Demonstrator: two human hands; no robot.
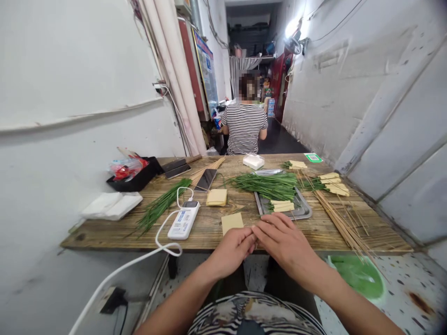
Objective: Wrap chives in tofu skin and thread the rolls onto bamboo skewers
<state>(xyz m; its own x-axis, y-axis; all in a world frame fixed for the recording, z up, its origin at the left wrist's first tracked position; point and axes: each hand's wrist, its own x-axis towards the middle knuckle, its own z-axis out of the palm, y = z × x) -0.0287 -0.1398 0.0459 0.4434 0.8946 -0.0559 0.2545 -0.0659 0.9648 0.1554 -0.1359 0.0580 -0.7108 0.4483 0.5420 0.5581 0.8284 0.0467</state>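
Observation:
Above the table's front edge my left hand (pixel 233 249) and my right hand (pixel 288 244) meet at the fingertips. The left fingers are curled into a pinch; the right fingers are bent together over them, thumb hidden. Whatever lies between them is covered. Just beyond my left fingers lies a pale yellow square sheet (pixel 232 222), like tofu skin. A stack of such sheets (pixel 216 197) sits farther back. Long green chives (pixel 268 185) lie across a metal tray (pixel 307 210), and small yellow rolls with chives inside (pixel 282 206) rest near its front.
Bamboo skewers (pixel 337 223) and more rolls (pixel 335 184) lie at the right. At left are chives (pixel 164 204), a white power bank (pixel 184 221) with cable, a phone (pixel 206 179) and a black box (pixel 134 174). A person in stripes (pixel 244 128) sits beyond the table (pixel 209 239).

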